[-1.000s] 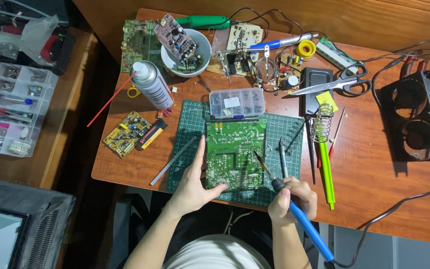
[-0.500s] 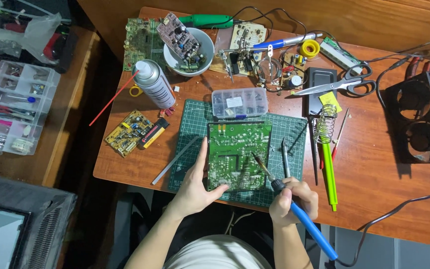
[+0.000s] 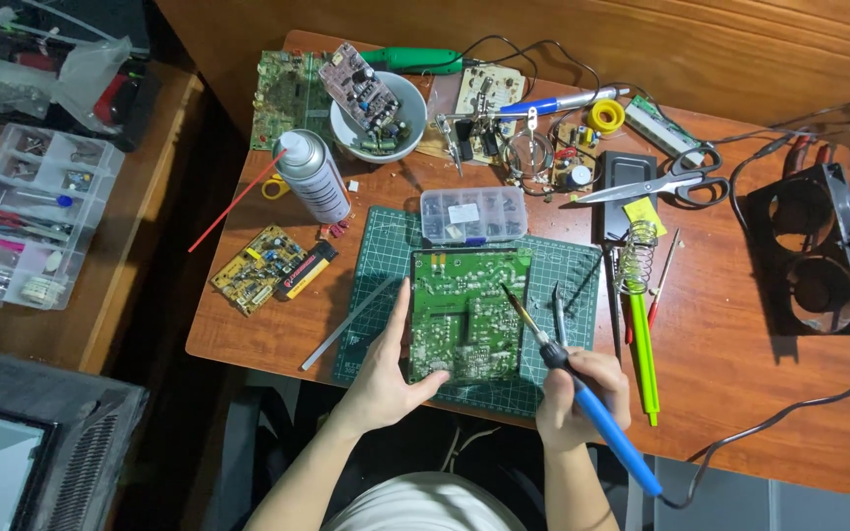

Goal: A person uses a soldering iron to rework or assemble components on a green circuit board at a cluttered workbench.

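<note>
Seen from above, my left hand (image 3: 386, 379) was clamped on the near left edge of a green circuit board (image 3: 466, 313), thumb over its near corner and fingers stretched along its left side, holding it flat on the green cutting mat (image 3: 386, 258) at the near middle of the wooden table (image 3: 740, 383). My right hand (image 3: 582, 391) was closed like a pen grip around a blue-handled soldering iron (image 3: 592, 403), whose tip rested over the right part of the board. Compared with a second earlier, both hands kept almost the same hold; the iron's tip had barely shifted on the board, and the board had not moved on the mat. Just right of the board a pair of tweezers (image 3: 559, 315) lay on the mat, unchanged. A clear plastic parts box (image 3: 472, 215) sat at the mat's far edge, touching the board's far side. A spray can (image 3: 313, 177) lay far left, and a green tool (image 3: 641, 354) lay right of the mat, as before.
</note>
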